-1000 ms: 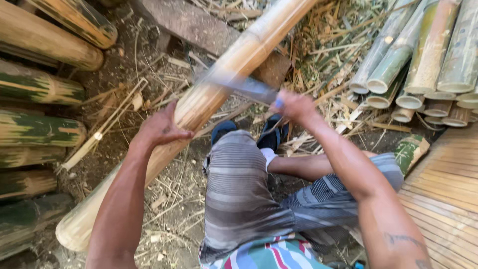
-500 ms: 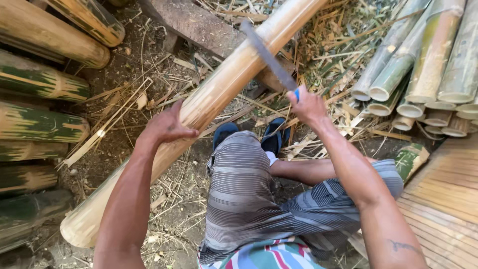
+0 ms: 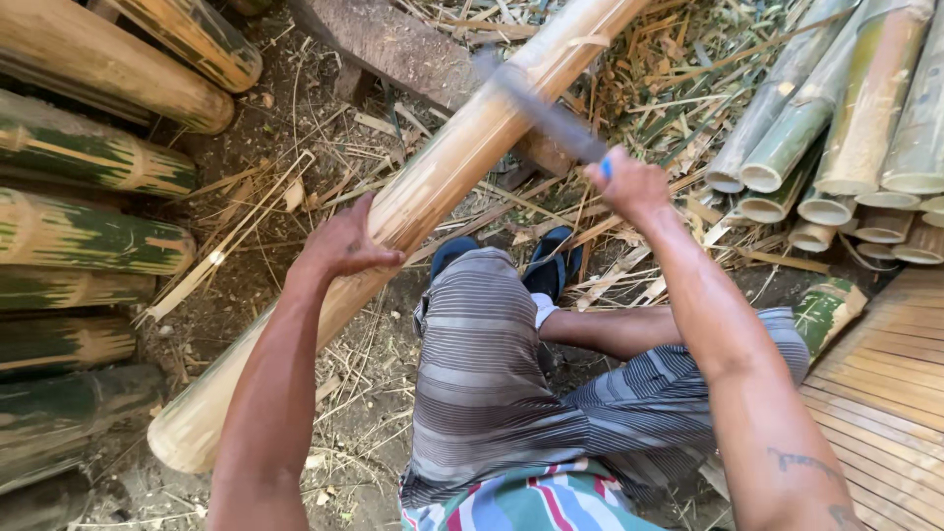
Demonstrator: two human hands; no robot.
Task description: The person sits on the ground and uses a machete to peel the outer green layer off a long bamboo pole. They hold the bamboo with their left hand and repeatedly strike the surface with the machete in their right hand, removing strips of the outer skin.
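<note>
A long pale bamboo pole (image 3: pixel 462 157) runs diagonally from lower left to top centre, resting on a wooden block (image 3: pixel 393 44). My left hand (image 3: pixel 344 246) lies on the pole's middle, fingers wrapped over its side. My right hand (image 3: pixel 629 182) grips the blue handle of a long knife (image 3: pixel 541 103). The blade is blurred and lies across the pole's upper part. My legs in striped grey shorts fill the lower centre, with blue sandals (image 3: pixel 551 261) on my feet.
Green and tan bamboo poles (image 3: pixel 93 236) are stacked at the left. Cut bamboo tubes (image 3: pixel 836 147) lie piled at the upper right. A slatted bamboo surface (image 3: pixel 885 393) is at the lower right. Shavings and splinters cover the dirt ground.
The knife was on the pole a second ago, was raised off it half a second ago, and now is swung down across the pole again. My left hand has stayed on the pole.
</note>
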